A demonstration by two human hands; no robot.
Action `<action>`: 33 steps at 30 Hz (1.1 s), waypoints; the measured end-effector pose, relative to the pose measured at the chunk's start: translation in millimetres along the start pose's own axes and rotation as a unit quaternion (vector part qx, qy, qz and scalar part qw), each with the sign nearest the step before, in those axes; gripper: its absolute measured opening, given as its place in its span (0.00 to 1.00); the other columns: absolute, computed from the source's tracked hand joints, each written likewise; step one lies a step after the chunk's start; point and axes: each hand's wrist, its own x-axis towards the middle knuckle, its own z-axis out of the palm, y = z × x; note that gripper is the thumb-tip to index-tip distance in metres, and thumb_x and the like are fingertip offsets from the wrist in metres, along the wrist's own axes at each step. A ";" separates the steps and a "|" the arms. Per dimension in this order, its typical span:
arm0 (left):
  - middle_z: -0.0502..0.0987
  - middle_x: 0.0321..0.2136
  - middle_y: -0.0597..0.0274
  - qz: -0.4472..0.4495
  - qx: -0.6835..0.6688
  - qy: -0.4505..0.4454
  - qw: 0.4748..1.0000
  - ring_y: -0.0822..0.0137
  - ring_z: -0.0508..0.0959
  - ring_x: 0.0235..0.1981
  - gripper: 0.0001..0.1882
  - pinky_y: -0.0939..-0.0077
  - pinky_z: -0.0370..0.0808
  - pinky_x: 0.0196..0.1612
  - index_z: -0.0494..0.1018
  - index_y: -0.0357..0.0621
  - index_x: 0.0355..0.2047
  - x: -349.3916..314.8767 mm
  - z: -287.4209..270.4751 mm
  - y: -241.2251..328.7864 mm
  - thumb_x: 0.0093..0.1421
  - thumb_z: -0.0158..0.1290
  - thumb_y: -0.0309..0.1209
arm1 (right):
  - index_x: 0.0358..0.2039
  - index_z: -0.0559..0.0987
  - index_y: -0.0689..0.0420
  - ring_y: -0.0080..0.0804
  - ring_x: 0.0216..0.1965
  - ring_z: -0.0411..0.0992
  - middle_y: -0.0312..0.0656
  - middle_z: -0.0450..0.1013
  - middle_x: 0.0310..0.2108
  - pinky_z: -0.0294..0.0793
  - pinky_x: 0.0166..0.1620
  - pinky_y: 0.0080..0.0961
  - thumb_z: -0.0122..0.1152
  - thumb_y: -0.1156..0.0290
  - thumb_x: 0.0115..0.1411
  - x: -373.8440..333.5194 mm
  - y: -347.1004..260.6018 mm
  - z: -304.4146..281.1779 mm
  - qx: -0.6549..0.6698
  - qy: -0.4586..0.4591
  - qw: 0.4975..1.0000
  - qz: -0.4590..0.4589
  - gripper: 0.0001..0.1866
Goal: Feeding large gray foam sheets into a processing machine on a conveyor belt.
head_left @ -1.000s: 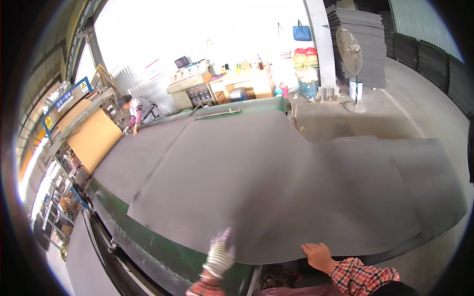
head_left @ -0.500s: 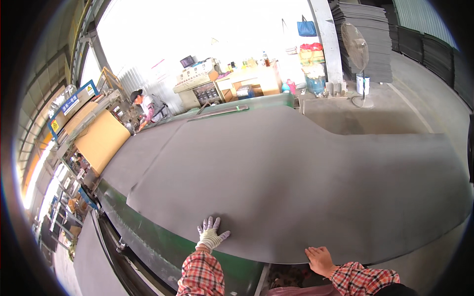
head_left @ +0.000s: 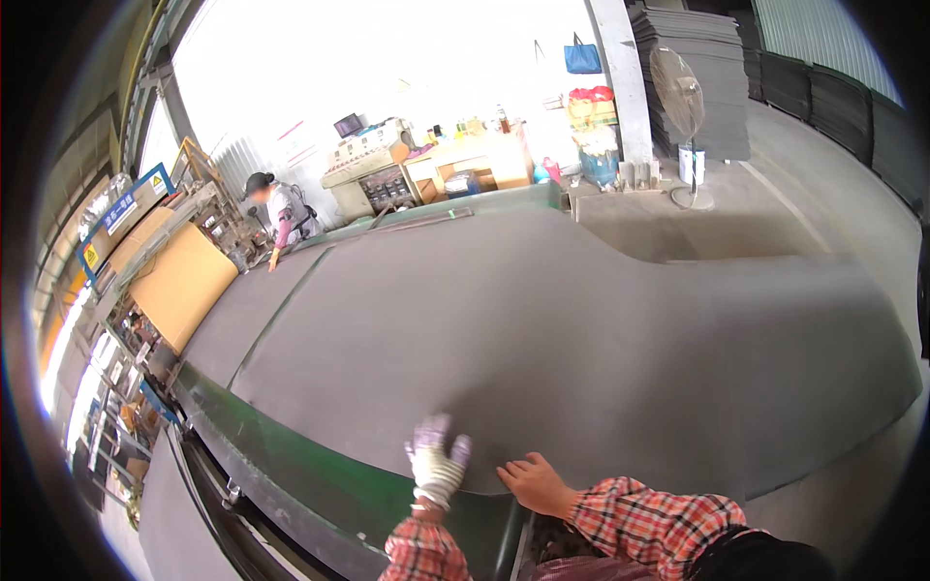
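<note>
Nearest, at the lower edge, two forearms in red, white and black plaid sleeves (head_left: 630, 523) reach forward. The left hand (head_left: 437, 467), in a white knitted glove with lilac fingers, points away from the wearer, palm down and fingers spread wide; motion blur hides whether it touches anything. The bare right hand (head_left: 539, 484) reaches in from the right, its wrist low and its fingers extended leftward at the near edge of a broad, flat, dark-grey sheet (head_left: 465, 329); whether the fingers pinch that edge cannot be told. The sheet lies over a long green work surface (head_left: 320, 465) in front of both hands and extends far to the right. Beyond its left edge, a narrow green gap separates it from a second dark-grey sheet (head_left: 242, 305). Farther left, a smooth tan sheet (head_left: 184, 290) curves down from machinery, topped by a blue-framed sign (head_left: 124, 211) bearing a line of white characters between yellow warning-triangle panels. Beside it, a co-worker in a pale top and dark cap (head_left: 281, 215) reaches an arm toward the second sheet. On the bright far wall, reddish markings (head_left: 295, 142) are too washed out to read.
</note>
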 end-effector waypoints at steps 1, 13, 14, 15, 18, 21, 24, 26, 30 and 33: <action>0.60 0.59 0.53 0.027 0.083 -0.057 0.994 0.50 0.55 0.62 0.33 0.44 0.42 0.62 0.63 0.57 0.57 -15.5 8.6 6.1 0.53 0.50 0.55 | 0.45 0.73 0.60 0.32 0.44 0.70 0.41 0.72 0.43 0.63 0.50 0.34 0.55 0.70 0.50 7.4 -5.4 4.2 0.008 -0.048 0.999 0.007 0.20; 0.54 0.62 0.53 -0.352 0.397 -0.104 0.841 0.58 0.55 0.63 0.32 0.53 0.48 0.63 0.55 0.68 0.61 7.6 -15.1 -157.8 0.57 0.43 0.57 | 0.26 0.78 0.55 0.39 0.37 0.70 0.39 0.74 0.31 0.66 0.40 0.37 0.61 0.61 0.49 -313.9 118.8 -6.9 0.002 -0.089 0.912 0.401 0.11; 0.55 0.62 0.52 -0.257 0.412 -0.020 0.874 0.58 0.56 0.62 0.28 0.55 0.49 0.63 0.56 0.59 0.61 5.3 -5.5 -119.6 0.61 0.45 0.45 | 0.36 0.77 0.56 0.39 0.46 0.67 0.41 0.71 0.42 0.64 0.47 0.36 0.63 0.60 0.47 -358.2 130.2 -7.4 -0.005 -0.186 0.878 0.440 0.18; 0.55 0.62 0.52 -0.242 0.420 -0.031 0.874 0.58 0.56 0.62 0.28 0.55 0.49 0.63 0.56 0.59 0.61 0.8 4.0 -90.9 0.61 0.45 0.45 | 0.36 0.77 0.56 0.39 0.46 0.67 0.41 0.71 0.42 0.64 0.47 0.36 0.63 0.60 0.47 -374.2 132.0 0.3 0.002 -0.190 0.870 0.456 0.18; 0.60 0.58 0.52 0.045 -0.008 0.076 0.996 0.57 0.59 0.60 0.28 0.62 0.56 0.61 0.58 0.42 0.59 -46.0 26.6 46.4 0.58 0.49 0.26 | 0.54 0.67 0.57 0.39 0.58 0.57 0.45 0.58 0.58 0.57 0.57 0.38 0.61 0.61 0.49 -403.6 135.2 9.8 -0.101 -0.331 0.892 0.293 0.31; 0.67 0.52 0.50 0.075 -0.319 -0.132 0.935 0.56 0.65 0.56 0.26 0.61 0.62 0.58 0.63 0.36 0.55 -116.1 60.6 182.8 0.53 0.50 0.20 | 0.53 0.68 0.58 0.39 0.58 0.57 0.45 0.60 0.57 0.58 0.56 0.39 0.55 0.64 0.54 -418.0 150.8 43.3 -0.145 -0.333 0.907 0.213 0.26; 0.70 0.47 0.51 0.093 -0.374 -0.275 0.881 0.61 0.73 0.42 0.22 0.68 0.70 0.45 0.68 0.38 0.50 -166.6 109.2 209.6 0.52 0.51 0.19 | 0.52 0.70 0.57 0.40 0.57 0.58 0.44 0.61 0.57 0.58 0.55 0.38 0.51 0.66 0.55 -431.5 155.0 40.6 -0.101 -0.331 0.919 0.191 0.23; 0.72 0.45 0.55 -0.057 -0.417 -0.341 0.841 0.72 0.72 0.35 0.21 0.81 0.71 0.39 0.68 0.37 0.50 -204.3 134.8 201.8 0.54 0.50 0.19 | 0.50 0.72 0.56 0.36 0.54 0.60 0.42 0.62 0.56 0.59 0.53 0.36 0.52 0.65 0.55 -432.8 160.5 37.5 -0.067 -0.309 0.936 0.153 0.21; 0.73 0.44 0.55 -0.226 -0.450 -0.447 0.739 0.73 0.73 0.37 0.20 0.85 0.70 0.42 0.66 0.33 0.51 -224.4 182.4 182.6 0.57 0.49 0.20 | 0.45 0.75 0.55 0.33 0.50 0.62 0.39 0.65 0.52 0.61 0.49 0.33 0.53 0.65 0.54 -427.0 177.2 30.3 0.025 -0.279 0.950 0.139 0.18; 0.72 0.48 0.52 -0.268 -0.416 -0.438 0.750 0.67 0.71 0.49 0.21 0.76 0.68 0.52 0.64 0.31 0.53 -214.6 192.6 191.5 0.58 0.48 0.21 | 0.39 0.77 0.57 0.34 0.49 0.63 0.41 0.68 0.48 0.61 0.49 0.34 0.54 0.64 0.53 -433.6 177.3 39.9 -0.044 -0.245 0.962 0.111 0.15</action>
